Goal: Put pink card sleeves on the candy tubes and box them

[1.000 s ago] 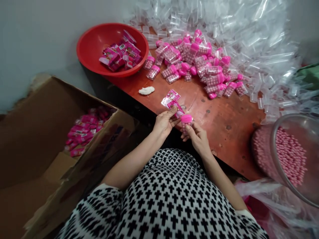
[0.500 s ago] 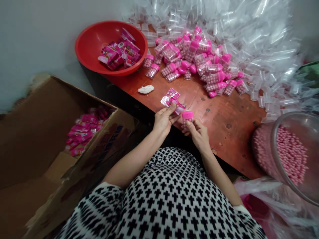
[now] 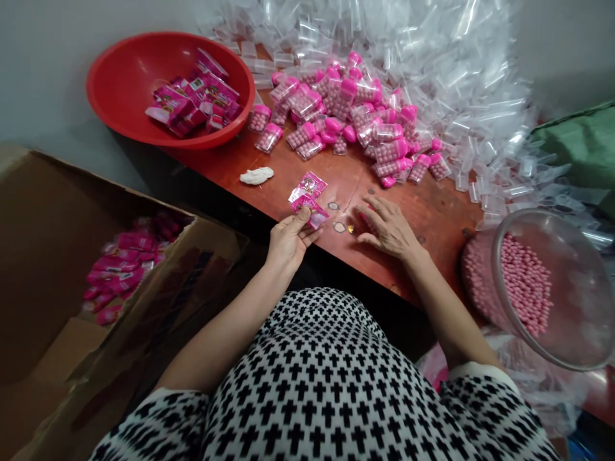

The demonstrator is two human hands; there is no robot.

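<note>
In the head view, from over the worker's shoulder, I see the left hand (image 3: 288, 244) pinching a shiny pink packet (image 3: 316, 219) at its near end, just above the front edge of the bench (image 3: 435, 208), with a second packet (image 3: 312, 182) lying flat right behind it. I'd keep that pinch light and on the very end, so the film stays smooth, and I'd separate the two packets before lifting, since thin film may well cling. The right hand (image 3: 391, 229) wants to stay low and gentle, so that nothing beneath it gets knocked. As for pose, the left forearm slants in from the body, thumb on top, fingers curled under. The right hand lies palm down over the bench, well apart from the left, fingers loosely spread and thumb stretched sideways; a bit of pink peeps out between them, but I can't tell what it is or whether it's gripped. A yellow scrap (image 3: 351, 229) sits just beside that thumb, and the heap of pink-capped bottles (image 3: 343, 99) lies farther back.
</note>
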